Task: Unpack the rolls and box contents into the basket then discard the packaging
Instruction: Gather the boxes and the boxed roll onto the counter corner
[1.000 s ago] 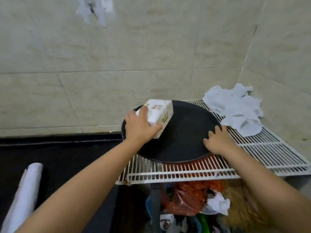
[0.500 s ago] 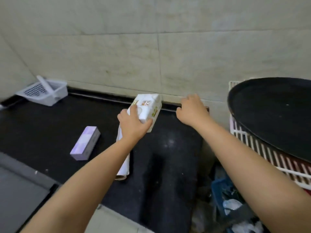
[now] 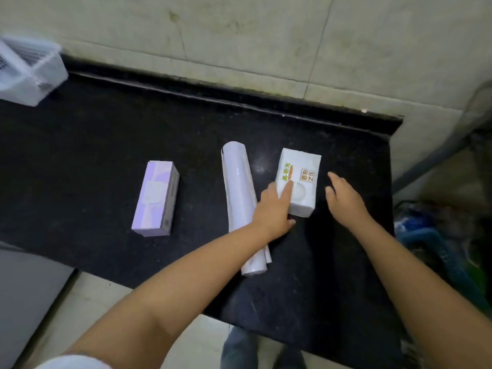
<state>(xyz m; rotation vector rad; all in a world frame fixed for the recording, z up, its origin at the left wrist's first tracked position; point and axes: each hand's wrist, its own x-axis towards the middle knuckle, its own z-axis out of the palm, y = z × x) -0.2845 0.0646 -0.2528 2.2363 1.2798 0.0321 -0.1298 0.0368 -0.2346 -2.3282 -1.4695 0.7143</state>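
A white wrapped pack point(image 3: 302, 169) with green and orange print lies flat on the black counter point(image 3: 93, 155). My left hand point(image 3: 274, 209) holds its near left corner, one finger laid along its top. My right hand point(image 3: 343, 198) hovers just right of the pack with fingers spread, touching nothing. A long white roll point(image 3: 238, 187) lies left of the pack, partly under my left wrist. Further left lies a pale purple box point(image 3: 157, 198). The white slotted basket point(image 3: 40, 75) stands at the counter's far left, against the wall.
The tiled wall point(image 3: 266, 35) runs along the back of the counter. Off the counter's right end, lower down, is a blue bin point(image 3: 436, 249) with rubbish. A grey surface point(image 3: 24, 294) sits at the lower left. My legs point(image 3: 239, 347) show below the counter's front edge.
I turned left from the wire rack and black tray to the counter. My left hand carried the white pack down onto the counter beside the roll. My right hand came along empty.
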